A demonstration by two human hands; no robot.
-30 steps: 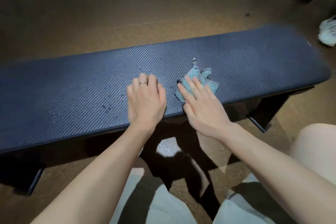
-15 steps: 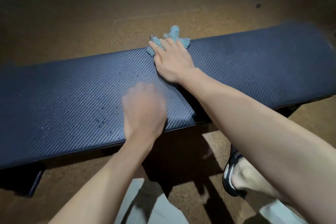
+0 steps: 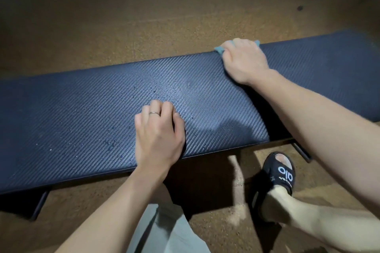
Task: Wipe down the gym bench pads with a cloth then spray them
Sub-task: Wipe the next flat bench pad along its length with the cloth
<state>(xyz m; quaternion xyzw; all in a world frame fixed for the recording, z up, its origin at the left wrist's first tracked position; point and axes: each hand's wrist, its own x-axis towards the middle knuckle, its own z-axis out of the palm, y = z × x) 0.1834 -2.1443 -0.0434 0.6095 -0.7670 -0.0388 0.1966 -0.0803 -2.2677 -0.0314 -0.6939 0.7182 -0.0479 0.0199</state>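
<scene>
We are wiping: right hand [image 3: 244, 61], fingers curled over cloth [image 3: 219, 49], at pad [image 3: 82, 109] far edge, upper right. Left hand [image 3: 158, 135], fingers loosely curled, bracing at centre. Droplets [image 3: 111, 144] remaining; spraying not yet started.

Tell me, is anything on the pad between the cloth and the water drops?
Nothing visible. The right hand holds the cloth at the far edge; bare bench pad leads to the drops beside the left hand.

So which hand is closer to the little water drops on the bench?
Left. The left hand rests on the bench pad right among the water drops. The right hand is off at the pad's far edge, pressing the blue cloth.
</scene>
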